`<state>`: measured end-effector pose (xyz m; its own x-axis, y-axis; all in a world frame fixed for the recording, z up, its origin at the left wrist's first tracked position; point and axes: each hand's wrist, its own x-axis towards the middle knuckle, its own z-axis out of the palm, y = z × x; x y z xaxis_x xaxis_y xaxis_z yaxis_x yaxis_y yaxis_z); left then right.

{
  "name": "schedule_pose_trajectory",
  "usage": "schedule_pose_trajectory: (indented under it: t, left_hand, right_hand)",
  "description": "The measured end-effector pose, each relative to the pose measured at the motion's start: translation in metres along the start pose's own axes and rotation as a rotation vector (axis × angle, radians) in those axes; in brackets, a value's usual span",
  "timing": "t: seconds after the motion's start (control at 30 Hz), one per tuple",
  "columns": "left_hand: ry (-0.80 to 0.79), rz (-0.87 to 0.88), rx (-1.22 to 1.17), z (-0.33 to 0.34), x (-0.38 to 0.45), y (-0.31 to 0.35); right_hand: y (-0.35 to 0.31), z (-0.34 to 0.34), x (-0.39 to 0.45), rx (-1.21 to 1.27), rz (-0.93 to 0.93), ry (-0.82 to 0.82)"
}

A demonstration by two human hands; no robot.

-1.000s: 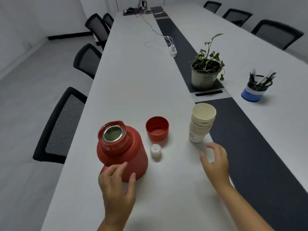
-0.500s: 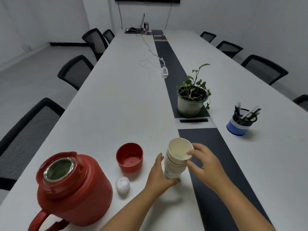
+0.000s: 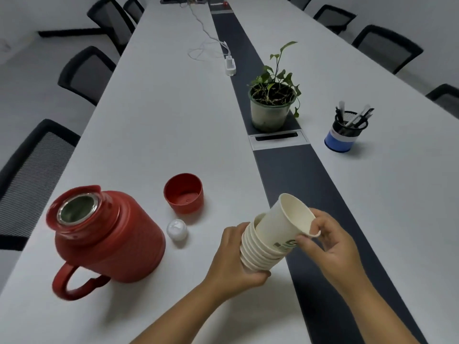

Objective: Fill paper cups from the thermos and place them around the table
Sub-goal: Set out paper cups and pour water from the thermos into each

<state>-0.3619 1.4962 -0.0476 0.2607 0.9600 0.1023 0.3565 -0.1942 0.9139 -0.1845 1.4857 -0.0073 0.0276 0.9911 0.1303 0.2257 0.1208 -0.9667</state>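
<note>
A red thermos [image 3: 109, 239] stands uncapped on the white table [image 3: 154, 125] at the near left, its steel mouth showing and its handle toward me. Its red lid cup [image 3: 183, 193] sits mouth-up just behind it, with a small white stopper [image 3: 176, 230] beside. My left hand [image 3: 233, 261] grips the stack of paper cups [image 3: 258, 254], tilted to the right above the table. My right hand [image 3: 327, 244] pinches the rim of the top paper cup [image 3: 285, 219], which sticks partway out of the stack.
A potted plant [image 3: 270, 105] stands on the dark centre strip [image 3: 320, 194], with a cable hatch in front of it. A blue pen holder [image 3: 345, 132] is at the right. A white charger and cable [image 3: 229, 64] lie farther back. Black chairs line both sides.
The stack has been lifted off the table and tilted to the right. My right hand has drawn the top cup partway out. The view has dipped downward and closer.
</note>
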Motion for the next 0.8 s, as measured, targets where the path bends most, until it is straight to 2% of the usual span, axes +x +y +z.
schedule_pose_trajectory:
  t: [0.13,0.27,0.43,0.53,0.67,0.8]
  left_hand:
    - [0.069,-0.144,-0.018,0.010,-0.044,-0.004]
    - [0.163,-0.285,-0.130,0.036,-0.083,-0.001]
    - [0.181,-0.319,-0.195,0.065,-0.104,0.004]
    - [0.152,-0.349,-0.190,0.065,-0.108,0.004]
    - [0.074,-0.417,-0.103,0.046,-0.133,-0.003]
    - [0.206,-0.410,0.098,0.003,-0.181,-0.024]
  right_hand:
    - [-0.012,-0.020,-0.044,0.157,-0.026,0.118]
    - [-0.012,-0.036,-0.090,0.141,-0.046,0.193]
    - [0.001,-0.044,-0.146,0.043,0.034,0.213]
    - [0.005,-0.045,-0.172,-0.021,0.124,0.188]
    - [-0.004,-0.029,-0.192,-0.106,0.134,0.068]
    - [-0.009,0.009,-0.207,-0.160,0.138,-0.064]
